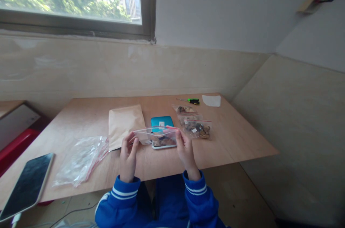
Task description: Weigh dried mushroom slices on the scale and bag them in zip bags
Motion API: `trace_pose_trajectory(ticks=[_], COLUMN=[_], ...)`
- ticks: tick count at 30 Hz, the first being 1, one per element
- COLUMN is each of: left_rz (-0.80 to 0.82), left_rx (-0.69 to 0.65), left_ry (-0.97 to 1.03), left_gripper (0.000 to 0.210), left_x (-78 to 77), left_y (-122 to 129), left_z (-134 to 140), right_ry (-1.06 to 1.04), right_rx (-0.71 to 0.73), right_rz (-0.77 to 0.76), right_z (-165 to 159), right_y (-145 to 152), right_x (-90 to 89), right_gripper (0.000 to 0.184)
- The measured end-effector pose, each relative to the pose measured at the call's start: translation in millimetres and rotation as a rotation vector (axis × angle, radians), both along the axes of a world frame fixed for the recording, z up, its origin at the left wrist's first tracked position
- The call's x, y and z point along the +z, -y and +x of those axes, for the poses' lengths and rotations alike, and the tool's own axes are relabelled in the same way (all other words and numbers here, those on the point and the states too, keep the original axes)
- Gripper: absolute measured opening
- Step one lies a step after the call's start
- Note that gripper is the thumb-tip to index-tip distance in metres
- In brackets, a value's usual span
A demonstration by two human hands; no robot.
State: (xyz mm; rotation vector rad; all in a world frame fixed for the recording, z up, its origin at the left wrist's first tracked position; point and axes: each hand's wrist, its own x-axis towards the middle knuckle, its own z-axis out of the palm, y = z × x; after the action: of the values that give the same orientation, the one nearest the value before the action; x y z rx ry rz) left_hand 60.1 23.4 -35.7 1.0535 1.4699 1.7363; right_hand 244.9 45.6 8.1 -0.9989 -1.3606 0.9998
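Observation:
Both hands hold a small clear zip bag (157, 136) above the wooden table (237, 138). My left hand (128, 156) pinches its left end and my right hand (185, 150) pinches its right end by the pink seal. Brown pieces lie in the bag's lower part. Behind the bag sits a teal device (161, 121) with a white edge. Both sleeves are blue with white stripes.
Two filled zip bags (196, 127) lie to the right, a brown paper envelope (124, 123) to the left, several empty clear bags (79, 159) further left. A phone (27, 185) rests at the near left edge. A green-handled screwdriver (192, 100) and a white paper (211, 100) lie at the back.

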Motion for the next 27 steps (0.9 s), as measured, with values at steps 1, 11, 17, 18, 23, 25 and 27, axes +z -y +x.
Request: trace_pose_trajectory(ticks=[1,11,17,18,23,25,27], left_rz=[0.008,0.035,0.038,0.041,0.060,0.068,0.077], left_rx=[-0.016,0.017,0.016,0.014,0.003,-0.001,0.007], left_ry=[0.007,-0.068,-0.075,-0.082,-0.130,-0.140,-0.153], left_gripper=[0.043,0.031,0.028,0.028,0.025,0.024,0.023], left_x=[0.3,15.3,16.6,17.2,20.4,21.4,22.5], left_y=[0,9,12,13,15,16,17], left_z=[0,-3,-9,-10,-8,-6,-4], right_ry=[0.013,0.141,0.058,0.048,-0.038,-0.059,-0.070], right_rx=[0.003,-0.150,-0.259,-0.269,-0.290,-0.295,-0.296], right_rz=[0.003,0.056,0.054,0.058,0.033,0.015,0.011], right_z=[0,-1,5,6,10,12,13], right_y=[0,1,-3,-3,-4,-5,-5], right_x=[-0.4,-8.2,-10.7,-10.6,-12.8,-14.6,-16.1], right_gripper=[0.042,0.035,0.025,0.025,0.024,0.023,0.021])
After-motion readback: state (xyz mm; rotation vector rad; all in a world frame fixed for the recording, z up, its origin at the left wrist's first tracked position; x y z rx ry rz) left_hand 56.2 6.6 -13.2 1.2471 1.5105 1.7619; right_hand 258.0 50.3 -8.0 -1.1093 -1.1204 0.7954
